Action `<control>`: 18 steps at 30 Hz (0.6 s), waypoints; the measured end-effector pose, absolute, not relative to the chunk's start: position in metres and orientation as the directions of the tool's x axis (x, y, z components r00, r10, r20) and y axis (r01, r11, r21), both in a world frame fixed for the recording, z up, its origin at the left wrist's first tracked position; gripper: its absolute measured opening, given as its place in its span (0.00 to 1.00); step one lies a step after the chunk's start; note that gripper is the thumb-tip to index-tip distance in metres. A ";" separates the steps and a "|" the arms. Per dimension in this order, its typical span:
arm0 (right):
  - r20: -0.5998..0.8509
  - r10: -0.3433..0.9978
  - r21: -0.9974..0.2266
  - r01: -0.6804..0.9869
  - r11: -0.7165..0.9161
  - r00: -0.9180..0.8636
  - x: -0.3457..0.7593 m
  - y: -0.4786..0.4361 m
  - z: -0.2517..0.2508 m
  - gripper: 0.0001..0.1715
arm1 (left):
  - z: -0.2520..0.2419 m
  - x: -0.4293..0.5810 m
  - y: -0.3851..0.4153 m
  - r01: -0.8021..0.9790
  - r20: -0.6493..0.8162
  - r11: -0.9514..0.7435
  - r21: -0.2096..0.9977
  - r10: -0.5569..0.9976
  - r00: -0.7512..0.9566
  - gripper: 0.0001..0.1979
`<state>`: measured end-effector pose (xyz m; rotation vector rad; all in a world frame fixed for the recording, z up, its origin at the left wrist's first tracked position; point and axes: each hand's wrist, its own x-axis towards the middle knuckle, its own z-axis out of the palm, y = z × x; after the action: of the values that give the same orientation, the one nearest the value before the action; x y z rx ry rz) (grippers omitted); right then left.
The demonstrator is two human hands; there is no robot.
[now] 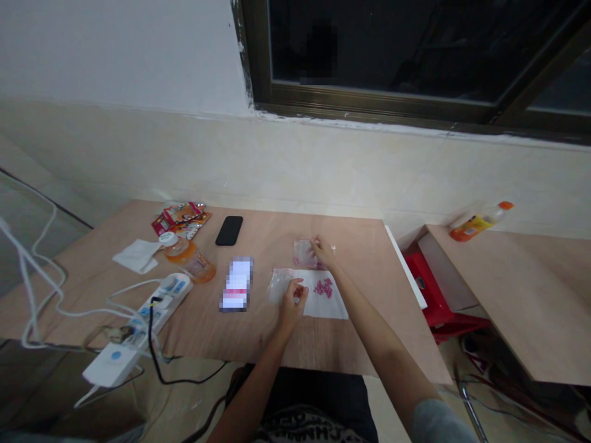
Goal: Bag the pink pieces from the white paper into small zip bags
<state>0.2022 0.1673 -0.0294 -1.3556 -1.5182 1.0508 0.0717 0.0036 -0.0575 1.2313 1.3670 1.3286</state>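
Observation:
A sheet of white paper [323, 309] lies on the table, with a cluster of small pink bead-like pieces [324, 287] on its right part. My left hand [292, 301] hovers over the paper's left side, its fingers curled and thumb close to the fingertips. A clear plastic bag [278, 284] lies beside that hand, partly over the paper. Farther back is a small clear bag [301, 251] with a few pink bits in it. My right hand [324, 253] is at this bag, fingers pinched together; what is between them is too small to tell.
Left of my hands lie a lit phone [237, 284], a dark phone [229, 231], an orange drink bottle [189, 258], tissue [137, 255], snack packets [181, 219] and a power strip [143, 320] with cables. Rightward, a red stool [427, 295] and another table [521, 295] holding a bottle [480, 223].

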 end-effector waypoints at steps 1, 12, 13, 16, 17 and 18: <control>0.057 0.994 -0.935 0.343 0.085 -0.092 0.202 0.171 -0.032 0.10 | -0.057 0.072 0.003 0.085 0.062 -0.049 0.995 0.985 -0.159 0.14; 0.078 0.989 -0.674 0.725 0.143 -0.123 0.194 0.192 -0.039 0.11 | -0.059 0.071 0.004 0.092 0.051 -0.036 0.995 0.985 -0.165 0.14; 0.074 0.990 -0.653 0.745 0.138 -0.118 0.192 0.192 -0.038 0.12 | -0.059 0.072 0.004 0.094 0.055 -0.039 0.995 0.985 -0.165 0.14; 0.086 0.992 -0.569 0.813 0.122 -0.089 0.188 0.190 -0.034 0.14 | -0.059 0.072 0.004 0.110 0.071 -0.054 0.992 0.985 -0.155 0.13; 0.110 0.991 -0.530 0.839 0.123 -0.076 0.186 0.188 -0.033 0.15 | -0.059 0.072 0.004 0.117 0.073 -0.056 0.992 0.986 -0.150 0.13; 0.145 0.988 -0.489 0.863 0.125 -0.061 0.184 0.186 -0.030 0.15 | -0.059 0.072 0.004 0.125 0.074 -0.056 0.991 0.986 -0.146 0.13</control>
<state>0.1844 0.1857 -0.0305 -1.7833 -1.9720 0.3796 0.0715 0.0035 -0.0592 1.2725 1.3802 1.3108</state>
